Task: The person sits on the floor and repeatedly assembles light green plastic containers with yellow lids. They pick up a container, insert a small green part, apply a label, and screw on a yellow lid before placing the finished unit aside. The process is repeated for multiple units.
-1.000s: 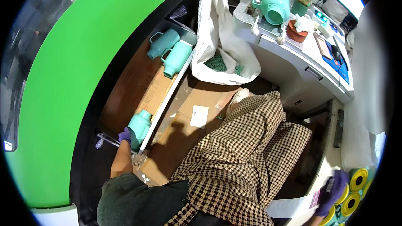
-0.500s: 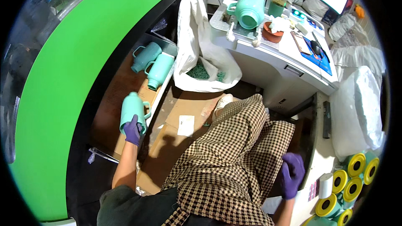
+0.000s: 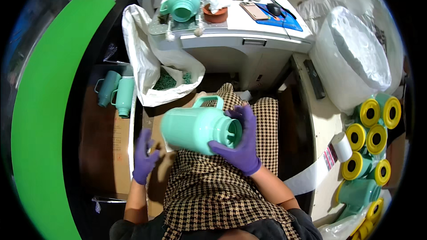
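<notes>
Since half a second ago the mint-green jug [image 3: 195, 128] has gone from the left hand, out by the cardboard, to the right hand, and now lies on its side above the lap. Right hand [image 3: 242, 140], purple-gloved, wraps the jug's open mouth end, fingers curled around the threaded neck, palm underneath; grip looks firm. Left hand [image 3: 144, 156], also gloved, hangs free just beside the jug's base, fingers loosely spread, holding nothing. Handle points up and away from the body. Jug is thus in one-hand support, mouth turned toward the wearer's right, which suits inspection or fitting at the neck, judging by the pose. Checked apron [image 3: 213, 191] covers the lap beneath. Further out, flat cardboard [image 3: 104, 151] lies to the left with two more mint jugs [image 3: 118, 92] lying side by side on it; a white sack [image 3: 147, 62] of green pellets stands open beyond. Yellow-capped containers [image 3: 371, 138] cluster at right. On the white bench [image 3: 249, 29] at far end another mint jug [image 3: 184, 0] sits on its side.
</notes>
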A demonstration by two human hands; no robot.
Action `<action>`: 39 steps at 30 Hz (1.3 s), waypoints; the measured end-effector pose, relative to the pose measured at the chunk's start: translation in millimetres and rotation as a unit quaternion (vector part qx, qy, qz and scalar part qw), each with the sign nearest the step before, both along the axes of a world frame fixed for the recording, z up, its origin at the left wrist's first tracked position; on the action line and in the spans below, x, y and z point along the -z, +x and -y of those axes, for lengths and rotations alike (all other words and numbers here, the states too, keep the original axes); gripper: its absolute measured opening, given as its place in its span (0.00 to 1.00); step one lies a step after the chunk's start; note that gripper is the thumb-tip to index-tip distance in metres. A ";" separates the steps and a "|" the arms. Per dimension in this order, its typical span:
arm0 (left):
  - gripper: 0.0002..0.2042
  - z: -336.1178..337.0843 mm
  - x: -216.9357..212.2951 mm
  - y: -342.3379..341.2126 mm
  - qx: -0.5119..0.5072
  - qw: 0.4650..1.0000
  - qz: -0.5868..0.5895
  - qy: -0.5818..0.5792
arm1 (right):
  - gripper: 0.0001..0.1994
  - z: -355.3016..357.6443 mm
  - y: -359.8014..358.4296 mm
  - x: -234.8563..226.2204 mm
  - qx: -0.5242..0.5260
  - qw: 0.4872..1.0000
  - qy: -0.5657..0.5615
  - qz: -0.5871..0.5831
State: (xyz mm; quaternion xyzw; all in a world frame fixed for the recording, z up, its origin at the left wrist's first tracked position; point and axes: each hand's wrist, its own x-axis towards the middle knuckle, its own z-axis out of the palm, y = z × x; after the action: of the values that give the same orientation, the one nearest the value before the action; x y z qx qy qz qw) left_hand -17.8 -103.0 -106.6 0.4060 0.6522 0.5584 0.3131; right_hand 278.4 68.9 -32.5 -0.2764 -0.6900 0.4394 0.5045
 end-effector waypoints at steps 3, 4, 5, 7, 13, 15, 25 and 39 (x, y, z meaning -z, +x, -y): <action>0.53 -28.4 -100.4 33.3 0.026 0.929 -0.369 -0.019 | 0.58 -5.4 -10.1 -2.4 0.019 0.989 0.111 0.098; 0.55 -40.4 -122.4 53.5 0.083 0.908 -0.410 -0.010 | 0.59 -5.3 -15.1 -2.3 -0.005 0.986 0.139 0.097; 0.56 -51.8 -134.2 71.9 0.132 0.883 -0.450 -0.002 | 0.60 -3.2 -22.3 -2.3 -0.036 0.980 0.171 0.092; 0.58 -77.8 -127.3 95.8 0.176 0.865 -0.465 0.064 | 0.66 3.5 -32.7 -0.4 -0.135 0.968 0.206 0.056; 0.38 -98.4 -93.2 103.7 0.137 0.877 -0.455 0.065 | 0.49 27.1 14.7 7.7 0.008 0.960 0.228 0.164; 0.38 -96.1 -96.8 110.0 0.119 0.878 -0.463 0.032 | 0.41 33.2 19.9 17.1 -0.087 0.963 0.153 0.202; 0.27 -81.9 -83.3 158.1 0.243 0.769 -0.574 0.140 | 0.12 40.6 15.6 88.9 -0.198 0.941 0.084 0.261; 0.30 -81.2 -83.2 178.3 0.285 0.711 -0.624 0.157 | 0.11 3.0 39.2 50.7 -0.369 0.857 -0.115 0.341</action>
State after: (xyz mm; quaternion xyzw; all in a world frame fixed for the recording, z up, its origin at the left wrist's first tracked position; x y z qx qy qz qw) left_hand 160.5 -21.8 -23.4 0.8719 0.4553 0.1569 -0.0889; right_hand 317.6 65.9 -83.2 -0.1902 -0.8147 0.5478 0.0033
